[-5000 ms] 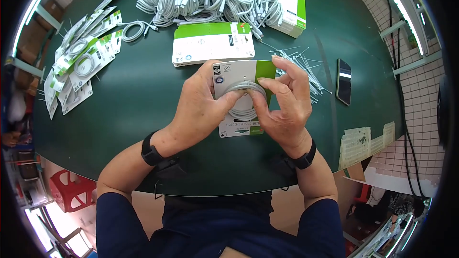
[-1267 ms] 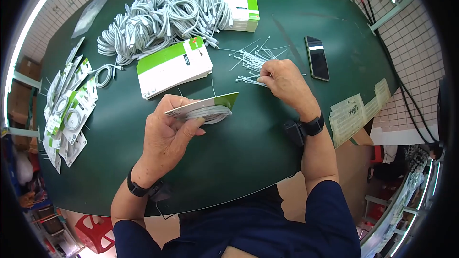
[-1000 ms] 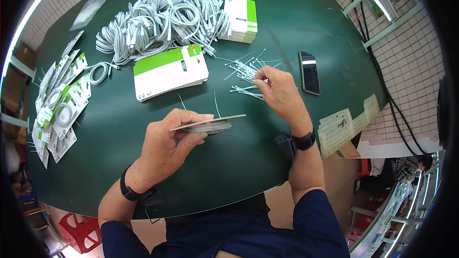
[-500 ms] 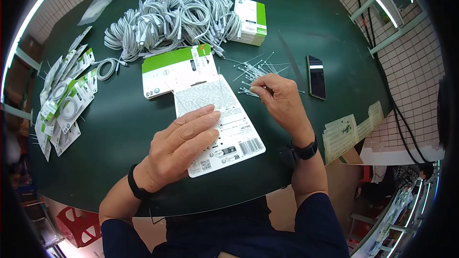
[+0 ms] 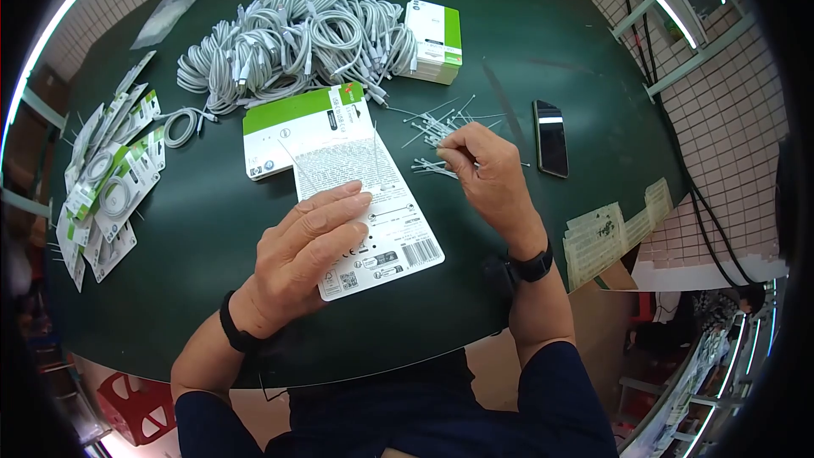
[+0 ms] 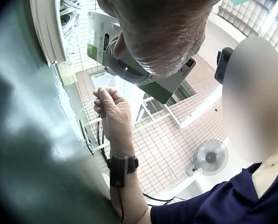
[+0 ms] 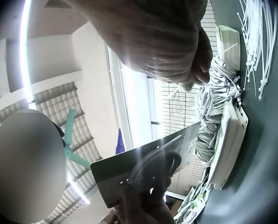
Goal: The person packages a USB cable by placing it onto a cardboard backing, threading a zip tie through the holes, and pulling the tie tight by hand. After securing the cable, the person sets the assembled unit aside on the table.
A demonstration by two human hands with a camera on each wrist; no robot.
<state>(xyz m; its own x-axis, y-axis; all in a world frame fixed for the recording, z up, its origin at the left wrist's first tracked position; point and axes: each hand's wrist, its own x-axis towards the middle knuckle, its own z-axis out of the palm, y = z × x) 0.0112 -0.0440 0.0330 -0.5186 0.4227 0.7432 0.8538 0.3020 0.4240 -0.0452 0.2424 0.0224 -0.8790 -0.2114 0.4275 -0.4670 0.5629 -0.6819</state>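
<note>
My left hand (image 5: 309, 246) grips a printed packaging card (image 5: 407, 220), fingers over its text side and thumb underneath. In the left wrist view a coiled white cable (image 6: 129, 70) sits on the card's other face. Two thin cable tie ends (image 5: 376, 144) poke up through the card. My right hand (image 5: 487, 174) is just over a loose pile of white cable ties (image 5: 441, 129), thumb and forefinger pinched together. A thin white tie (image 6: 86, 107) shows at those fingertips in the left wrist view.
Beyond the card lies a stack of green-and-white cards (image 5: 297, 131), with a heap of coiled cables (image 5: 297, 42) behind it. Another card stack (image 5: 434, 38) stands beside the heap. Carded cables (image 5: 114, 182) lie at left. A phone (image 5: 551, 139) is at right.
Both hands held the card coil-up earlier. My right hand has since moved to the cable ties, and my left hand has turned the card text side up.
</note>
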